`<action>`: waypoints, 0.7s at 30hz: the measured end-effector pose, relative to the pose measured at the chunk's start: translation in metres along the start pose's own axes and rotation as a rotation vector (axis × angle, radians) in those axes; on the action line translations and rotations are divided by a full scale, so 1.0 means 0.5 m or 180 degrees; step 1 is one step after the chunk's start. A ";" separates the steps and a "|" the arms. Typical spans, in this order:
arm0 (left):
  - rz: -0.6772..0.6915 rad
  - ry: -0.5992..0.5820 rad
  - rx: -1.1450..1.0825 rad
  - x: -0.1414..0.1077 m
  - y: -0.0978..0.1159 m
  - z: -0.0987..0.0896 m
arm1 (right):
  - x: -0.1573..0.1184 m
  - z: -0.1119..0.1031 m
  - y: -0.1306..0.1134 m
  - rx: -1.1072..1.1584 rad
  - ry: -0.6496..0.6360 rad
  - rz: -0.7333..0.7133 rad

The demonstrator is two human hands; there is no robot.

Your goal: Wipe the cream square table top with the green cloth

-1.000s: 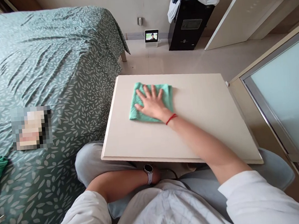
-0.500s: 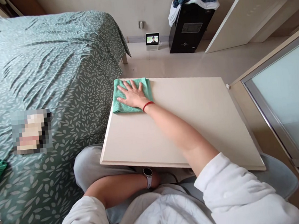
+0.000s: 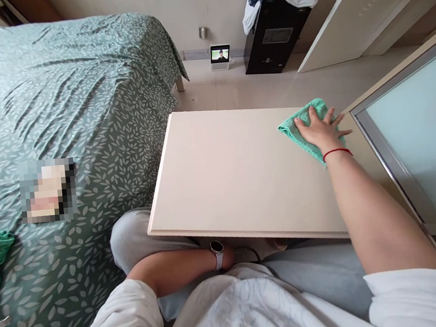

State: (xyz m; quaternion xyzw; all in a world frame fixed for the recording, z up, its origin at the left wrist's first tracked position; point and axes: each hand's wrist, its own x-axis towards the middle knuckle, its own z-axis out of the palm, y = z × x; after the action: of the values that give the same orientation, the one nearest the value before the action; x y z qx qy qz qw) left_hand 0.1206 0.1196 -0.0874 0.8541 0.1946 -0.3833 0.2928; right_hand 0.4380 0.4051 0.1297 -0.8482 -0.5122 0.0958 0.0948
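While right hand (image 3: 320,131) lies flat, fingers spread, on green cloth (image 3: 299,128) at desk (image 3: 234,172) far-right corner, left hand (image 3: 228,258) sits under desk near edge; grip n/v, cannot tell.

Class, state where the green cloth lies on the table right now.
In the head view, the green cloth lies at the table's far right corner, under the right hand.

The room was bright with soft, even daylight and the shadows were weak. Straight lines bent near the edges, and one patch on the bed (image 3: 64,111) was pixelated.
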 end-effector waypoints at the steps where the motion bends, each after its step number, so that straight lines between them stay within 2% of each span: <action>1: -0.0019 0.0011 0.0004 0.000 0.001 0.000 | -0.005 0.005 -0.013 -0.0005 -0.0027 -0.0024; 3: -0.0046 0.0016 0.0006 0.000 0.002 -0.001 | -0.025 0.022 -0.066 -0.0070 -0.0113 -0.0214; 6: -0.0064 -0.0016 -0.0005 -0.002 0.003 -0.001 | -0.091 0.056 -0.192 -0.0263 -0.0289 -0.0882; 10: -0.0069 -0.0014 -0.0034 -0.005 0.004 -0.002 | -0.246 0.104 -0.378 -0.0322 -0.0555 -0.2024; 13: -0.0070 -0.0066 -0.0039 -0.007 0.004 -0.005 | -0.359 0.132 -0.475 -0.0223 -0.0811 -0.2709; 15: -0.0066 -0.0097 -0.0045 -0.009 0.004 -0.007 | -0.401 0.141 -0.506 -0.0193 -0.0915 -0.2954; 17: -0.0079 -0.0085 -0.0053 -0.011 0.005 -0.009 | -0.408 0.141 -0.507 -0.0192 -0.0968 -0.3069; 19: -0.0098 -0.0048 -0.0067 -0.014 0.005 -0.012 | -0.382 0.131 -0.479 -0.0217 -0.0963 -0.3046; 21: -0.0112 -0.0027 -0.0090 -0.018 0.006 -0.015 | -0.332 0.113 -0.421 -0.0279 -0.0909 -0.2841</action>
State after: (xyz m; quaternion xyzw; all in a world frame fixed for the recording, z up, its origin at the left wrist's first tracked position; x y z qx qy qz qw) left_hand 0.1207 0.1216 -0.0755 0.8447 0.2138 -0.3892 0.2988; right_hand 0.1683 0.3579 0.1406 -0.5267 -0.8383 0.1398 0.0193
